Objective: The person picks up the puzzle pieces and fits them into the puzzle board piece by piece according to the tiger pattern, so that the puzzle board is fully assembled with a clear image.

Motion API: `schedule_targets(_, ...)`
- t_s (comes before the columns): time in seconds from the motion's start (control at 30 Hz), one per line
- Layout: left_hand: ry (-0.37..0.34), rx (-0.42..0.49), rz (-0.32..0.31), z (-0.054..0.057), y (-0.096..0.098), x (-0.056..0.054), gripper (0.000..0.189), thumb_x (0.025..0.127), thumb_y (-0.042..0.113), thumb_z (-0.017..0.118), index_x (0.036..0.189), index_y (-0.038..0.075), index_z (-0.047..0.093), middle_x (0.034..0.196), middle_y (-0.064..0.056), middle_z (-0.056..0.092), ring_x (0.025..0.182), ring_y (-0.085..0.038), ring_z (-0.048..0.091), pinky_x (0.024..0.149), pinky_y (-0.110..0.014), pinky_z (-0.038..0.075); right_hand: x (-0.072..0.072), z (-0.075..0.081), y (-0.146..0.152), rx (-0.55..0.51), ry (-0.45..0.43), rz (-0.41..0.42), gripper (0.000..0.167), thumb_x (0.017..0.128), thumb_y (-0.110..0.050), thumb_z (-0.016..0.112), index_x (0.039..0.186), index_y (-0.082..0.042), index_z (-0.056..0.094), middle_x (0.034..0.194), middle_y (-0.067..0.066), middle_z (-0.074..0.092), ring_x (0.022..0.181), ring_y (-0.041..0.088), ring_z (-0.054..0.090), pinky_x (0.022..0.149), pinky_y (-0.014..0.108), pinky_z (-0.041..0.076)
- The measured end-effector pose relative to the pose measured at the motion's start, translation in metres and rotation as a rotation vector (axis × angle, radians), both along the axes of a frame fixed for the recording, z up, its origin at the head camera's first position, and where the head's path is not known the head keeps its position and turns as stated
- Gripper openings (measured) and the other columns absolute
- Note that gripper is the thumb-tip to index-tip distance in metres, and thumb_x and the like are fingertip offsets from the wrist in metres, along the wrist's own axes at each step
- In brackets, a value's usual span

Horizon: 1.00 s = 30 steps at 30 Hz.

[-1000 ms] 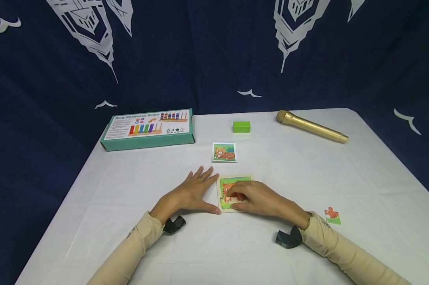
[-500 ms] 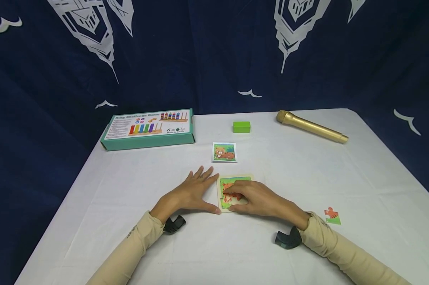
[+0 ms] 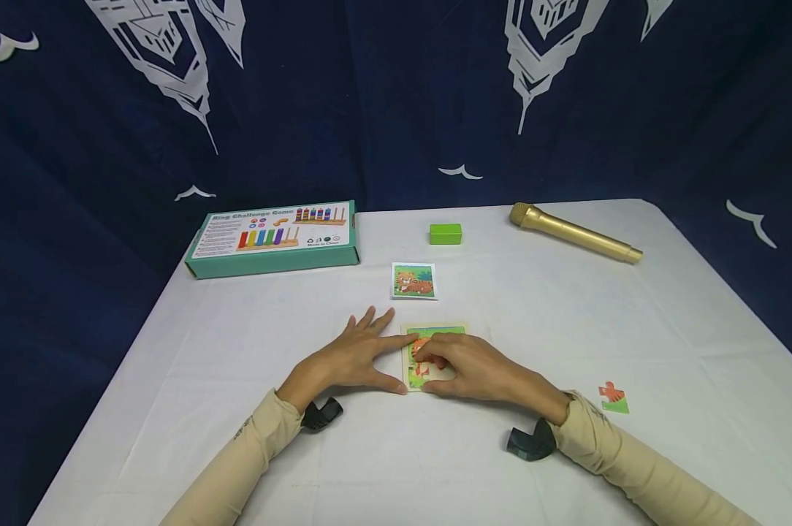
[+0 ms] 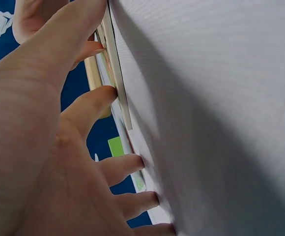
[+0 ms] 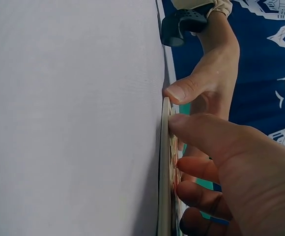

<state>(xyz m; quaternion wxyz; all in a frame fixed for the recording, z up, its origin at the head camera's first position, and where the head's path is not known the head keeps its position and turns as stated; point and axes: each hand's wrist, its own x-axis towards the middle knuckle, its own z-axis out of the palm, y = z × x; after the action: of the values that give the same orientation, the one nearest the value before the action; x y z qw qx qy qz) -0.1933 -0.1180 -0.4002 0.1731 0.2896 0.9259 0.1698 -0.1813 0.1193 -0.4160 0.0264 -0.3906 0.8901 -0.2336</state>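
A square tiger jigsaw puzzle (image 3: 443,328) in a pale wooden tray lies on the white table. My left hand (image 3: 353,358) rests at its left side with spread fingers. The left index fingertip reaches over the puzzle's upper left, and the thumb touches the lower left edge. Over the puzzle's right part lies my right hand (image 3: 481,369), hiding much of the picture. In the right wrist view, its thumb and bent fingers touch the puzzle face (image 5: 173,152), apart from each other. A loose red and green puzzle piece (image 3: 614,398) lies to the right, near the right sleeve.
Behind the puzzle lies a small tiger picture card (image 3: 413,281). Farther back are a green block (image 3: 445,234), a green-edged Ring Challenge Game box (image 3: 274,234) on the left and a gold microphone (image 3: 576,234) on the right. A dark blue curtain (image 3: 396,102) hangs behind the table.
My left index finger has moved right, from beside the tray onto its upper left part. The right fingers have shifted slightly left over the puzzle. The loose piece has stayed put.
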Motion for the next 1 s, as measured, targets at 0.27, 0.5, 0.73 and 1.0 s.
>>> schedule_targets(0.27, -0.003, -0.010, 0.007, -0.0001, 0.0002, -0.0002, 0.086, 0.073, 0.064, 0.071, 0.147, 0.037, 0.037, 0.161, -0.010, 0.007, 0.146, -0.035, -0.005, 0.116, -0.057, 0.001, -0.0005, 0.0008, 0.0015, 0.009, 0.004, -0.028, 0.035, 0.082, -0.030, 0.075, 0.113, -0.017, 0.067, 0.101, -0.010, 0.062, 0.086, 0.003, 0.052, 0.076, 0.025, 0.048)
schedule_targets(0.5, 0.000, -0.007, 0.000, -0.0001, -0.0003, -0.0008, 0.085, 0.074, 0.063, 0.071, 0.147, 0.036, 0.037, 0.161, -0.009, 0.009, 0.146, -0.036, -0.005, 0.115, -0.058, 0.001, -0.0014, 0.0012, 0.0027, 0.010, 0.006, -0.016, 0.031, 0.083, -0.027, 0.073, 0.112, -0.018, 0.068, 0.100, -0.011, 0.061, 0.085, 0.003, 0.052, 0.075, 0.025, 0.047)
schedule_targets(0.73, -0.001, -0.015, 0.004, 0.0000, -0.0006, -0.0007, 0.085, 0.074, 0.063, 0.071, 0.147, 0.037, 0.037, 0.161, -0.006, 0.009, 0.146, -0.035, -0.005, 0.115, -0.057, 0.001, -0.0019, 0.0009, 0.0038, 0.003, 0.006, -0.005, 0.028, 0.086, -0.027, 0.071, 0.112, -0.016, 0.070, 0.097, -0.011, 0.061, 0.088, 0.004, 0.053, 0.079, 0.028, 0.048)
schedule_targets(1.0, -0.007, -0.009, 0.013, -0.0005, -0.0002, -0.0003, 0.085, 0.074, 0.062, 0.072, 0.147, 0.038, 0.037, 0.161, -0.005, 0.009, 0.147, -0.034, -0.005, 0.116, -0.056, 0.000, -0.0029, -0.0001, 0.0036, -0.021, -0.004, -0.024, 0.032, 0.083, -0.027, 0.076, 0.111, -0.015, 0.067, 0.092, -0.010, 0.059, 0.084, 0.005, 0.051, 0.075, 0.025, 0.046)
